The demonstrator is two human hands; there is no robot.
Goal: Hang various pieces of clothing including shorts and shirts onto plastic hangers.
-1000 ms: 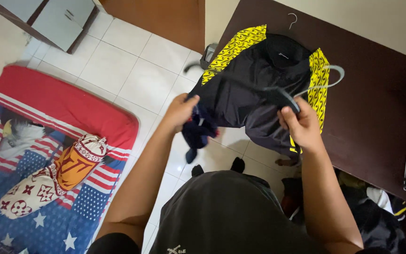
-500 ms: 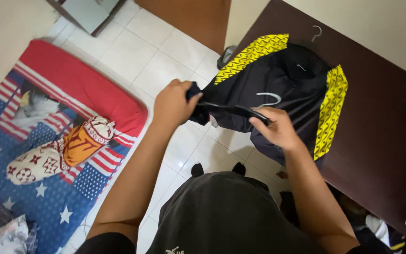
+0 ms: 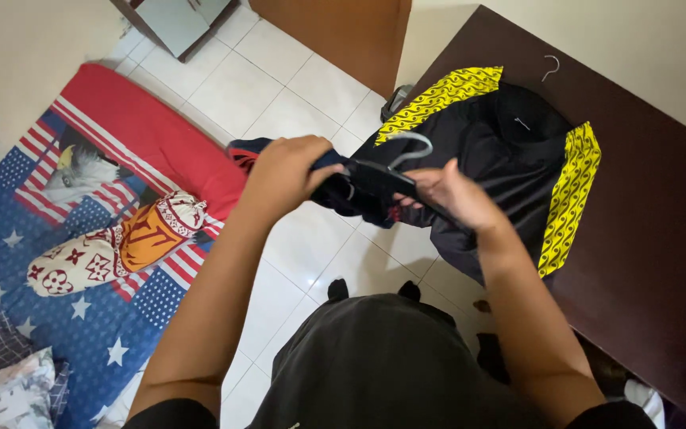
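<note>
- Dark hanger (image 3: 379,176) with a grey metal hook, held level between both hands above the white tiled floor (image 3: 295,95), a small dark blue garment (image 3: 335,189) bunched around its left end.
- Left hand (image 3: 283,171) closed in a fist around the garment and the hanger's left end, knuckles up.
- Right hand (image 3: 446,195) partly closed, fingers curled on the hanger's right arm, thumb on top.
- Against half a second ago: both hands higher and closer together, hook now upright between them, garment pulled further along the hanger, red-trimmed edge showing left of the fist.
- Hanger and garment directly between the two hands, touching both, in front of the chest.
- Just behind the right hand, black jacket with yellow patterned stripes (image 3: 510,151) on a second hanger against a dark brown cupboard (image 3: 653,199).
- Left, well apart: mattress with a flag-pattern sheet (image 3: 57,230) and a patterned bolster pillow (image 3: 117,250) on it.
</note>
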